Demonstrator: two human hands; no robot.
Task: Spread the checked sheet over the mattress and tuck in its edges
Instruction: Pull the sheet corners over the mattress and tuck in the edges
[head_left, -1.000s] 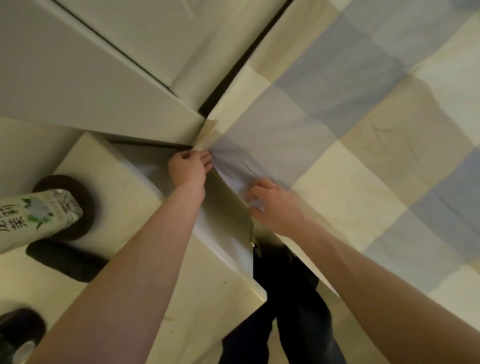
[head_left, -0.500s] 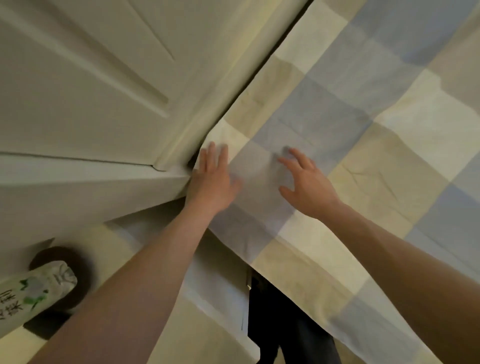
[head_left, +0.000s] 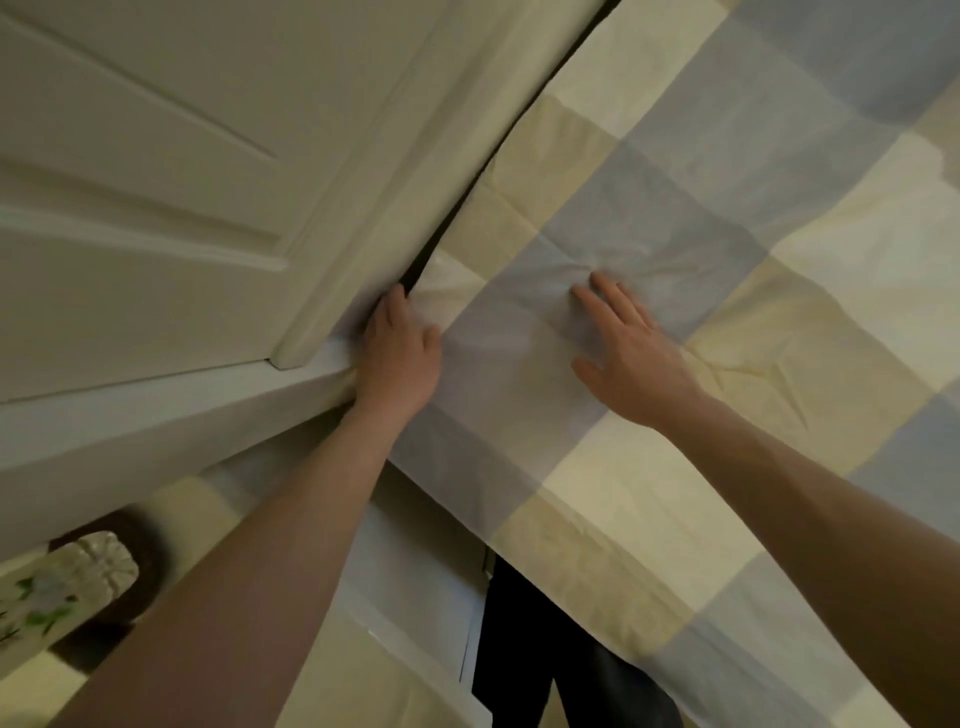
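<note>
Under the right fingers (head_left: 618, 300) lies the checked sheet (head_left: 779, 358).

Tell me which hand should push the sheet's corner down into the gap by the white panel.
Left, I'd say. The left hand sits at the gap beside the white panel, fingertips at the checked sheet's corner. The right hand lies flat on the sheet, away from the gap.

bed w/ checked sheet (head_left: 727, 249), hands (head_left: 628, 358) on top

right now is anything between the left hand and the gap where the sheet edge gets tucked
Nothing visible: the left hand presses the checked sheet right at the dark gap beside the white panel.
</note>
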